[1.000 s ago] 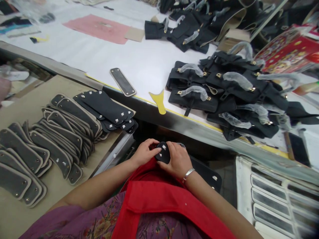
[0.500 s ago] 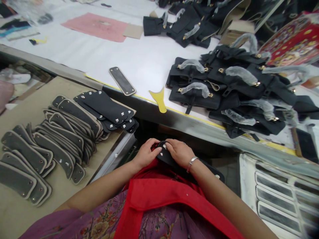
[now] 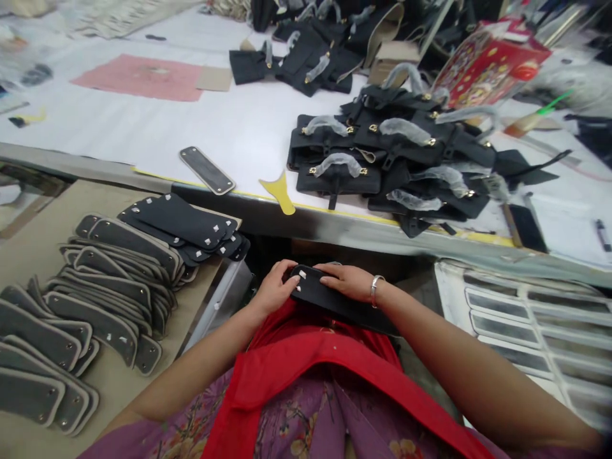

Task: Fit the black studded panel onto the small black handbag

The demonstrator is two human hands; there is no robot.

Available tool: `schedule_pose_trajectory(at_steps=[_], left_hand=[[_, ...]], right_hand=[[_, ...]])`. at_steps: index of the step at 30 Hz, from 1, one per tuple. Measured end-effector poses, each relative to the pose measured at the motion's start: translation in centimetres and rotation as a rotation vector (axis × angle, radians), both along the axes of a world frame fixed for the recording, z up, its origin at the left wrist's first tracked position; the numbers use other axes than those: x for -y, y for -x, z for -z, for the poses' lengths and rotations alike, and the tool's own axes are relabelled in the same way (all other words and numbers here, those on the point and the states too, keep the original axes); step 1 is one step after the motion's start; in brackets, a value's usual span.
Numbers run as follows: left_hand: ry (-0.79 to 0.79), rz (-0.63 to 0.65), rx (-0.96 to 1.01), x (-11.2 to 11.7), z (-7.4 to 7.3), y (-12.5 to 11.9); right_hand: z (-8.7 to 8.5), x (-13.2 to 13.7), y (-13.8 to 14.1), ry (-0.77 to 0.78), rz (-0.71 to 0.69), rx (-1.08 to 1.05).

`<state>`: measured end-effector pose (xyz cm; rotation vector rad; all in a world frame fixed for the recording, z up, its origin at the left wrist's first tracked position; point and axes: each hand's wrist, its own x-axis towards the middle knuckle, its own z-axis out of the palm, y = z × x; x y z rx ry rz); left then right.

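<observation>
A long black panel with small white metal prongs at its near end lies across my lap, over a red cloth. My left hand grips its left end, fingers curled onto the prongs. Over the panel's top my right hand rests with fingers bent against it; a silver bangle is on that wrist. Both hands are just below the steel edge of the worktable.
To my left, a cardboard-topped stand carries rows of grey and black oval panels. On the white table lie a single panel, a yellow cut shape, piles of black bags, a phone and a red box. White trays sit at right.
The panel has been turned from end-on to lying flatter across my lap. My right hand slid along its top. The view shifted right and up.
</observation>
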<state>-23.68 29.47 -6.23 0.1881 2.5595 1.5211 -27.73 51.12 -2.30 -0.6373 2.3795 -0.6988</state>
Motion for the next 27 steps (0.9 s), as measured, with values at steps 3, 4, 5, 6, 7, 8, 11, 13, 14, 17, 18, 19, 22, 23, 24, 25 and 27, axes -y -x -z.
schedule_pose_trajectory(at_steps=[3,4,5,6,7,8,11,13,14,17,18,19,22,23,24,25,27], left_hand=[[-0.022,-0.027,0.03,-0.2,0.1,0.4],[-0.027,-0.044,0.039,-0.4,0.1,0.5],[-0.03,-0.064,0.046,-0.6,0.1,0.5],[-0.035,-0.085,0.048,-0.8,0.2,0.5],[-0.043,-0.104,0.048,-1.0,0.2,0.5],[-0.051,-0.117,0.046,-1.2,0.2,0.5],[-0.043,-0.12,0.022,-1.4,0.3,0.3],[-0.008,-0.094,0.021,-1.1,0.3,0.2],[0.005,-0.072,0.034,-0.8,0.1,0.2],[0.072,0.009,0.072,-0.4,-0.8,0.7],[0.148,0.002,0.005,-0.7,-1.4,0.8],[0.226,-0.008,-0.106,-1.3,-2.1,0.9],[0.414,0.205,-0.462,-5.7,-4.3,0.1],[0.46,0.38,-0.52,-7.8,-4.7,-0.3],[0.503,0.543,-0.552,-9.9,-4.8,-0.7],[0.542,0.665,-0.566,-11.9,-4.8,-1.0],[0.608,0.779,-0.557,-15.2,-4.2,-1.2]], right_hand=[[-0.4,-1.2,-1.2,-0.099,0.057,-0.071],[-0.5,-1.3,-1.6,-0.122,0.072,-0.091],[-0.5,-1.4,-2.0,-0.14,0.084,-0.115],[-0.5,-1.4,-2.4,-0.154,0.092,-0.145],[-0.5,-1.3,-2.7,-0.169,0.1,-0.184],[-0.6,-1.3,-3.2,-0.189,0.108,-0.228],[-1.2,-2.5,-4.6,-0.249,0.155,-0.346],[-1.6,-4.9,-5.9,-0.244,0.24,-0.38],[-1.7,-6.5,-6.7,-0.209,0.301,-0.374],[-1.2,-11.6,-9.6,0.015,0.58,-0.239],[-0.8,-12.9,-10.6,0.11,0.681,-0.17],[-0.4,-13.8,-11.6,0.204,0.766,-0.105],[0.9,-14.2,-13.7,0.383,0.878,-0.019],[1.3,-13.8,-14.1,0.407,0.895,-0.034],[1.6,-13.3,-14.5,0.417,0.916,-0.062],[1.8,-12.9,-14.9,0.423,0.939,-0.099],[2.3,-12.5,-15.5,0.454,0.958,-0.148]])
